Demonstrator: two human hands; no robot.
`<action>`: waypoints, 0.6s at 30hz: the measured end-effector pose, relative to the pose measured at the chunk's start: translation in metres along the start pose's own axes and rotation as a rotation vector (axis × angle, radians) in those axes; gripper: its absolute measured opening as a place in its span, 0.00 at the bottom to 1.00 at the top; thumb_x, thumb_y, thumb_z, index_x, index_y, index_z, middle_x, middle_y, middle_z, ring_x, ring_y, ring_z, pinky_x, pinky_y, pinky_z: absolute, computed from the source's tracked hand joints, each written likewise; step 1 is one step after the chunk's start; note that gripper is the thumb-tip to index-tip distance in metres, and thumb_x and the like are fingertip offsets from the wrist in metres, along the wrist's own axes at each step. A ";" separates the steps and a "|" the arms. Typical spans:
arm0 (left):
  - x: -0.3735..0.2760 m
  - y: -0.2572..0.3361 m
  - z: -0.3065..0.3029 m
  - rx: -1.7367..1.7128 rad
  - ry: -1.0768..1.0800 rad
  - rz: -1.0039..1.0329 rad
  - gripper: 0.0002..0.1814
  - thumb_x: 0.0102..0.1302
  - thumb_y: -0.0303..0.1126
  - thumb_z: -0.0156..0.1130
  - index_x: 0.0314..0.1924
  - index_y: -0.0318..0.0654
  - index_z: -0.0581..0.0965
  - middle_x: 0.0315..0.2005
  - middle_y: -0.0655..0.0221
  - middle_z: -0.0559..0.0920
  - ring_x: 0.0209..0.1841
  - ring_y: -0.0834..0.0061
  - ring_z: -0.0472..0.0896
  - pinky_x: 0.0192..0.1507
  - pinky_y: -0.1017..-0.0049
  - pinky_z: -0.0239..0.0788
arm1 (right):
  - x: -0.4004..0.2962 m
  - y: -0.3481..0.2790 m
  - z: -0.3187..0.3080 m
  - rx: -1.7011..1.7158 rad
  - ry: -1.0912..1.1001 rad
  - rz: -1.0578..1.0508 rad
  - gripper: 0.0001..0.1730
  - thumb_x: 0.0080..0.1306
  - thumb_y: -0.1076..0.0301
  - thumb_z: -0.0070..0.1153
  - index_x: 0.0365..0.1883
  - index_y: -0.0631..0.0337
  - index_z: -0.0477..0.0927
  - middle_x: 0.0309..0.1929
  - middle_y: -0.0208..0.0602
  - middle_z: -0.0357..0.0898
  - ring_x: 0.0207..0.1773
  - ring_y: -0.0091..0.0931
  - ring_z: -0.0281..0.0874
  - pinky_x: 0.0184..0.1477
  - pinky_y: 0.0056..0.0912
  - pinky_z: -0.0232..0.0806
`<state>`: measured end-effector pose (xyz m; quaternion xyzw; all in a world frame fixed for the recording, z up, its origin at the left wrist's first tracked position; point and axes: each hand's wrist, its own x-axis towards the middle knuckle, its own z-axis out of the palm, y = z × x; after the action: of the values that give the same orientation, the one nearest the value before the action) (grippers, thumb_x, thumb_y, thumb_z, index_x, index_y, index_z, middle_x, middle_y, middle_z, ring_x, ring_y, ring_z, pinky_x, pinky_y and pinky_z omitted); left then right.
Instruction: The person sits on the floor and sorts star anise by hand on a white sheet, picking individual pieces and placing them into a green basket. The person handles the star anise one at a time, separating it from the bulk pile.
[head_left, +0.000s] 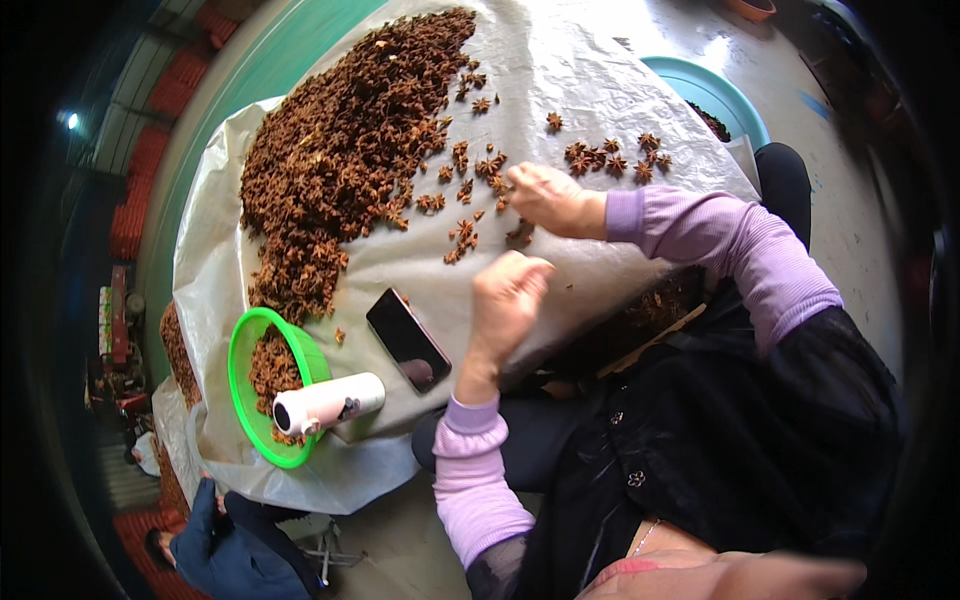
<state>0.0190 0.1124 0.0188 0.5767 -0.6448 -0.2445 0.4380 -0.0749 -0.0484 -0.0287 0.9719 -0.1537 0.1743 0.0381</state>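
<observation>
A large heap of dried star anise covers the far left of a pale plastic sheet. My right hand has its fingers curled beside a few loose star anise pods on the sheet. Nearer to me, my left hand is raised with curled fingers; whether anything is inside is hidden. A darker, blurred clump of pods shows between the two hands. Small groups of pods lie left of the hands, and a separate cluster of star anise lies beyond my right wrist.
A smartphone lies on the sheet near my left forearm. Left of it, a white and pink bottle lies across a green plastic basket holding star anise. A turquoise basin stands at the upper right. Another person sits at the lower left.
</observation>
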 end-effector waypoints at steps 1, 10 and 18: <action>-0.007 0.011 0.003 -0.174 -0.121 -0.036 0.03 0.61 0.23 0.62 0.34 0.33 0.81 0.25 0.65 0.79 0.29 0.75 0.77 0.34 0.77 0.68 | 0.004 0.015 -0.001 0.013 -0.081 0.024 0.03 0.51 0.74 0.56 0.20 0.65 0.78 0.36 0.48 0.75 0.42 0.36 0.76 0.41 0.33 0.73; -0.005 -0.008 0.014 -0.140 -0.224 -0.085 0.06 0.59 0.25 0.62 0.36 0.31 0.81 0.31 0.59 0.84 0.34 0.66 0.83 0.38 0.73 0.73 | 0.104 0.064 0.055 0.119 0.065 -0.197 0.06 0.58 0.74 0.52 0.31 0.59 0.80 0.34 0.33 0.78 0.41 0.32 0.72 0.49 0.35 0.66; 0.005 -0.063 -0.027 0.313 0.533 -0.195 0.19 0.63 0.22 0.57 0.55 0.35 0.74 0.47 0.56 0.79 0.44 0.63 0.78 0.49 0.69 0.71 | 0.092 0.017 0.012 0.868 -0.124 0.023 0.11 0.65 0.69 0.54 0.43 0.63 0.82 0.36 0.41 0.84 0.38 0.31 0.83 0.43 0.33 0.73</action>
<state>0.0755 0.0991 -0.0183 0.7398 -0.4790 -0.0238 0.4720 0.0054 -0.0924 -0.0077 0.9048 -0.0791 0.1642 -0.3849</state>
